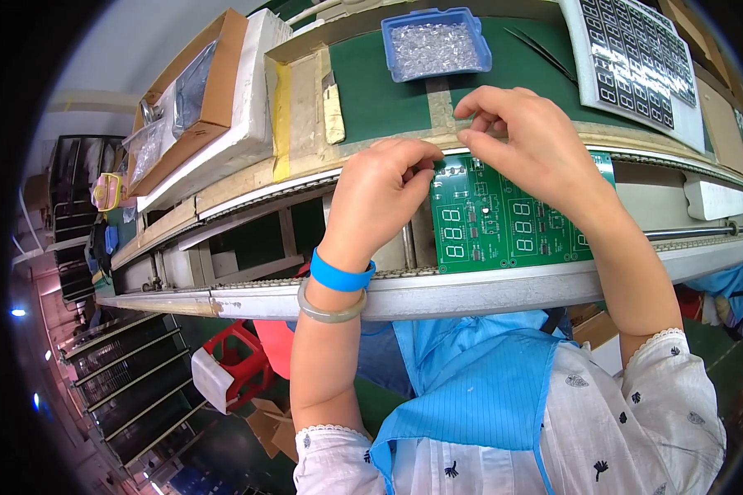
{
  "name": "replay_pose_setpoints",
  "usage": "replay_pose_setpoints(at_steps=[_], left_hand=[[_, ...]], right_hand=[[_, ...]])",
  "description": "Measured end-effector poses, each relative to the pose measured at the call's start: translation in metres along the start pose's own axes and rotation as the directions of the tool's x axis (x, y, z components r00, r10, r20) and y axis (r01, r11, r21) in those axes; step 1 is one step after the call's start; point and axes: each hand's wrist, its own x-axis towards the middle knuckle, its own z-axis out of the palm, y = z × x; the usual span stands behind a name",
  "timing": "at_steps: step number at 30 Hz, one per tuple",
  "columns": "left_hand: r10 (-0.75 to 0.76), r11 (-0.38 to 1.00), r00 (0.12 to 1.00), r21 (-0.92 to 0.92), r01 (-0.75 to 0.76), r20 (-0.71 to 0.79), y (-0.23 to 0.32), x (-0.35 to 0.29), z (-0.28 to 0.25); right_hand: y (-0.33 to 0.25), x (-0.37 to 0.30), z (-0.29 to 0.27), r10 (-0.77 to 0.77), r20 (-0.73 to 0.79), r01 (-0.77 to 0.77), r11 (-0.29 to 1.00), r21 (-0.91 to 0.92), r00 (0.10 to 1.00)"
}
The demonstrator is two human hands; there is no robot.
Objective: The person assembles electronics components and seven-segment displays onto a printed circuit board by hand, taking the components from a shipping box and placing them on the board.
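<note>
Have a green rectangular circuit board with white digit outlines lying flat across two silver metal rails, likely supported by its edges for sliding along. Have the bare left hand at its far-left corner, thumb and forefinger tips close together, perhaps for steadying; cannot tell clamping from mere touch. Hold the bare right hand over the far edge, thumb and forefinger curled, slightly apart; cannot tell about any tiny part between. Have a blue rectangular plastic tray of small clear pieces beyond, presumably for quick picking.

From afar I have my left hand curled inward and my right hand arched farther forward.
</note>
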Motion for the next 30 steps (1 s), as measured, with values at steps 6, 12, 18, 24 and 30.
replay_pose_setpoints(at_steps=[6,12,18,24,30], left_hand=[[0.057,0.996,0.998,0.062,-0.058,0.026,-0.001,0.002,0.0],[0.011,0.997,0.997,0.079,-0.017,0.076,0.001,0.002,-0.003],[0.018,0.996,0.998,0.093,-0.012,-0.058,0.011,0.016,-0.021],[0.125,0.966,0.964,0.252,-0.064,-0.234,0.0,0.069,-0.024],[0.165,0.797,0.97,0.603,-0.026,-0.176,-0.018,0.11,-0.014]], right_hand=[[0.005,0.01,-0.005,-0.06,-0.056,0.059,0.998,-0.029,0.997],[0.004,0.048,-0.026,-0.172,-0.073,0.158,0.973,-0.165,0.982],[0.009,0.075,-0.029,-0.43,-0.022,0.373,0.806,-0.46,0.902],[0.016,0.09,-0.017,-0.308,0.101,0.28,0.621,-0.732,0.946],[0.024,0.105,0.0,-0.309,0.076,0.27,0.652,-0.709,0.948]])
